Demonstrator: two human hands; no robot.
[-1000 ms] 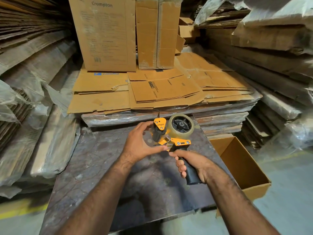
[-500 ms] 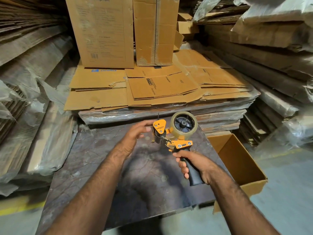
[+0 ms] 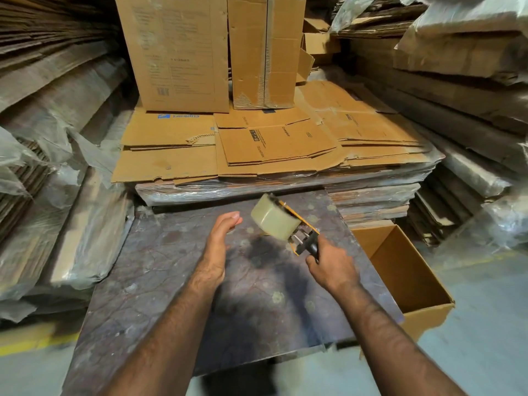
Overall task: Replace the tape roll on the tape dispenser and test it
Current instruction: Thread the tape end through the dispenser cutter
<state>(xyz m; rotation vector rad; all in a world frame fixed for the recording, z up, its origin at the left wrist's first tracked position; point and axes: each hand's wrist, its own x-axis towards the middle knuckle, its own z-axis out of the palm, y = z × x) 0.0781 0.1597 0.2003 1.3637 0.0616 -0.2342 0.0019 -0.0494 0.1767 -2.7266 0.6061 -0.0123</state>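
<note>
My right hand (image 3: 331, 267) grips the black handle of the orange tape dispenser (image 3: 304, 240), held in the air above the dark table (image 3: 160, 281). The dispenser is turned so that the pale clear tape roll (image 3: 273, 217) mounted on it faces left, with its broad outer band toward me. My left hand (image 3: 218, 244) hovers just left of the roll, fingers straight and apart, holding nothing and not touching the dispenser. The dispenser's front blade end is hidden behind the roll.
An open cardboard box (image 3: 405, 278) stands on the floor at the table's right edge. Flattened cartons (image 3: 257, 144) are stacked behind the table, with upright boxes (image 3: 177, 52) on them. Plastic-wrapped cardboard bundles (image 3: 57, 195) crowd the left and right sides.
My left hand has let go of the dispenser's front and drawn back to the left. My right hand has rotated the dispenser, so the roll's band now faces me instead of its hub.
</note>
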